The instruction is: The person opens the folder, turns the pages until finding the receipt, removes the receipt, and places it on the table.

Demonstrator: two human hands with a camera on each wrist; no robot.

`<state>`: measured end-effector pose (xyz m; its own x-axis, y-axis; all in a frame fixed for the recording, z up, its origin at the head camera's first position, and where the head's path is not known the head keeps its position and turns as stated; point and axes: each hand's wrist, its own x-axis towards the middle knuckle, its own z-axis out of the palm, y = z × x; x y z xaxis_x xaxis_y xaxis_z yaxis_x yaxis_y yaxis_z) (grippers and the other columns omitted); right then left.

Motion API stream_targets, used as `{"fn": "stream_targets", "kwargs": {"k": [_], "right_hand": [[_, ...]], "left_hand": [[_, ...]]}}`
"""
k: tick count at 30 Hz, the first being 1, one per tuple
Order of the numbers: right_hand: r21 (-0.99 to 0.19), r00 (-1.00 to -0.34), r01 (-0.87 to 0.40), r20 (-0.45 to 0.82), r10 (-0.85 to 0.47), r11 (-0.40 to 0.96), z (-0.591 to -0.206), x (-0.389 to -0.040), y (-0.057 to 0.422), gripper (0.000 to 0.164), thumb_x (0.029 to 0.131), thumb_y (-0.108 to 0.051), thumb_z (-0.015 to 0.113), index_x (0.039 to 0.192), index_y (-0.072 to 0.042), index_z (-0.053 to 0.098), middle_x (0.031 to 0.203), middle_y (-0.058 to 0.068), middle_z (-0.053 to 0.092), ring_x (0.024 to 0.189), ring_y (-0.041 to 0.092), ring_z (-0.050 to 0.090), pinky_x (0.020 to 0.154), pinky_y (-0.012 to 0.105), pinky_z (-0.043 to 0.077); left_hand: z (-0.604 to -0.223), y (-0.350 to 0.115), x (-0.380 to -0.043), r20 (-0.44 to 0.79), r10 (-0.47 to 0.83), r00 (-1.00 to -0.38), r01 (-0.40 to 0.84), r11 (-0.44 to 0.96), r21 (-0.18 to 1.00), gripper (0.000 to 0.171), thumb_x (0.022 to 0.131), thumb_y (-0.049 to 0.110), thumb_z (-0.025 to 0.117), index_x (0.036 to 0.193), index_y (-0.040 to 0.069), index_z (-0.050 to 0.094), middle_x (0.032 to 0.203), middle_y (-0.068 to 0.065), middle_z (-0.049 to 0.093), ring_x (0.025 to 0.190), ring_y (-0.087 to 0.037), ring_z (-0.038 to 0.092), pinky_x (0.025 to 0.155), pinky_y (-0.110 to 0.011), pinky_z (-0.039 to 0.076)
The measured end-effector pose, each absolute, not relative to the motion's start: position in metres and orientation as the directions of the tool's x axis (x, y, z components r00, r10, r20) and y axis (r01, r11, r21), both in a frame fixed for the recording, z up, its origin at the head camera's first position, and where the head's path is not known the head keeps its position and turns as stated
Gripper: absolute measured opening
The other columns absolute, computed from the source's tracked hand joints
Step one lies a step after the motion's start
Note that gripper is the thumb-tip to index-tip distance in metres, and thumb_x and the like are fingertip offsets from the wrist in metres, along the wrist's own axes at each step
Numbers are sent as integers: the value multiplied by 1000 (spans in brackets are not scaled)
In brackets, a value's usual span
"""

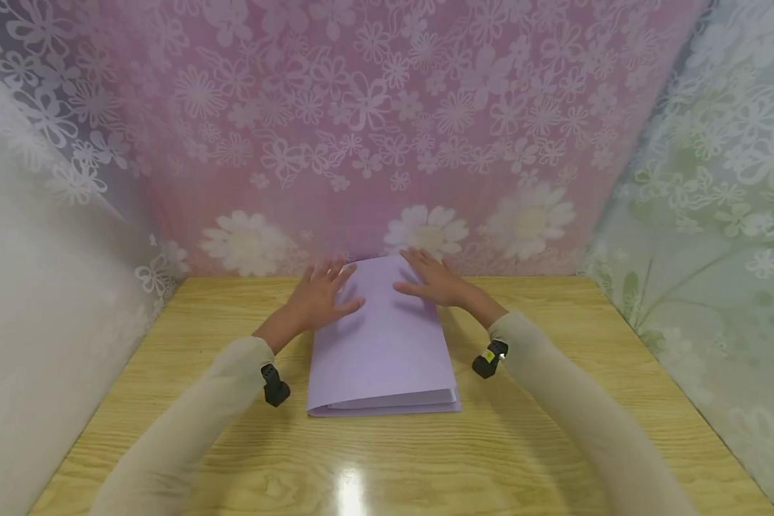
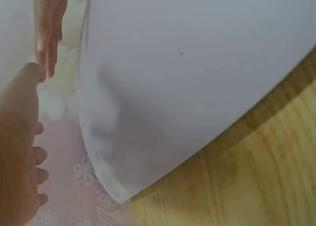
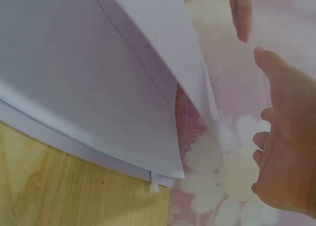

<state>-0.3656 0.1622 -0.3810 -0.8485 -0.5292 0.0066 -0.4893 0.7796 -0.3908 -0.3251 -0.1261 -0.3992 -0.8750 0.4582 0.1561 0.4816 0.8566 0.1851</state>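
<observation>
A light purple folder (image 1: 383, 344) lies on the wooden table, spine to the left, its cover slightly raised over white sheets (image 1: 393, 398). Over its upper left part is my left hand (image 1: 316, 301), fingers spread and straight, casting a shadow on the cover. My right hand (image 1: 435, 279) is held likewise over the upper right part. Both wrist views show a gap between each hand and the folder. In the right wrist view, the cover lifts away from an inner sheet (image 3: 98, 82) with a row of small holes, and a small pale tab (image 3: 155, 181) sticks out.
The wooden table (image 1: 245, 459) reaches back to a pink flowered curtain (image 1: 374, 143). Pale flowered cloth (image 1: 716, 287) hangs at the right, and whitish cloth (image 1: 39, 287) at the left. Each sleeve carries a black wrist camera (image 1: 275, 387).
</observation>
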Motion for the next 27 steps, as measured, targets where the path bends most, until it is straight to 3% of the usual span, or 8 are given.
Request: {"fn": "stream_targets", "kwargs": {"k": [8, 16, 19, 27], "right_hand": [[-460, -848, -479, 23, -529, 748, -388, -357, 178, 88, 101, -58, 49, 166, -13, 10, 172, 19, 7, 159, 43, 4, 122, 71, -1], [-518, -844, -469, 24, -536, 715, -405, -347, 194, 91, 101, -52, 55, 164, -5, 10, 170, 22, 11, 158, 43, 10, 125, 63, 13], [-548, -851, -448, 21, -524, 706, -413, -342, 200, 93, 101, -53, 56, 164, -5, 7, 171, 19, 9, 158, 40, 11, 126, 59, 15], [-593, -851, -423, 1, -524, 686, -437, -325, 220, 96, 98, -54, 61, 165, -7, 11, 170, 18, 16, 157, 40, 17, 125, 61, 19]], "left_hand": [[-408, -121, -305, 107, 508, -855, 519, 832, 196, 80, 100, 63, 47, 163, 18, 27, 170, -16, 21, 158, -40, 16, 125, -64, 11], [-424, -116, -284, 55, 569, -821, 568, 801, 191, 83, 99, 66, 48, 164, 19, 26, 170, -14, 21, 158, -38, 17, 126, -60, 14], [-429, -114, -274, 48, 592, -804, 589, 784, 197, 84, 98, 66, 50, 163, 19, 28, 169, -13, 22, 158, -38, 18, 126, -60, 16], [-432, -104, -250, -15, 650, -760, 632, 743, 221, 86, 97, 68, 49, 163, 17, 28, 170, -14, 19, 158, -38, 18, 126, -58, 18]]}}
